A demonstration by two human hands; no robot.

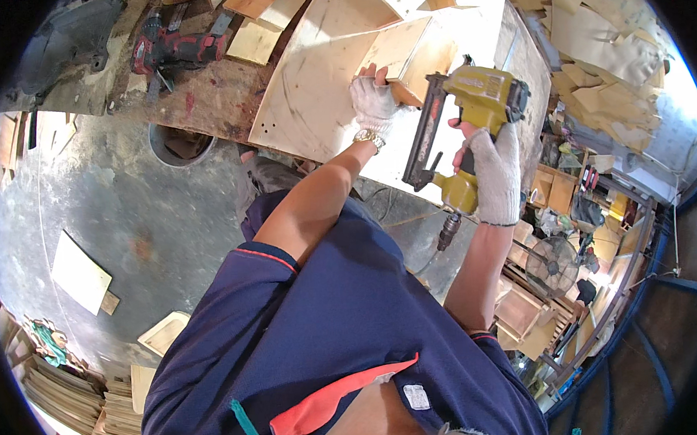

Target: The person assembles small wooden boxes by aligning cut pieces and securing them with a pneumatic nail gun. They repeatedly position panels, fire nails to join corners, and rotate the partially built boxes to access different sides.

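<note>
Left hand (374,106) and right hand (497,174) apart, both in pale knit gloves with bare fingertips. Left lies with its fingertips on the near end of an upright wooden piece (395,46); whether it grips or only steadies, cannot tell. Right is wrapped round the handle of a nail gun (480,100) — yellow-green body, long dark magazine slanting down on its left side, metal air coupling (448,232) at the foot of the grip. The gun hangs just right of the wooden piece, over the near part of a broad pale board (302,86). Board smooth, dark scuffs across it, a few small holes near its left corner; it lies on a brown workbench (209,107), rough and stained. On the bench to the left, a red-and-black power drill (190,51) and small wood offcuts (251,41). Bench edge runs above a round bin (178,146) and a grey, mottled floor (142,197). Floor stretches wide on the left, down to a flat pale panel (79,271) and stacked thin sheets (62,394). Right side tighter — a round fan (552,263) among timber and clutter, crumpled tan sheets (608,62) heaped beyond the board's far right.
</note>
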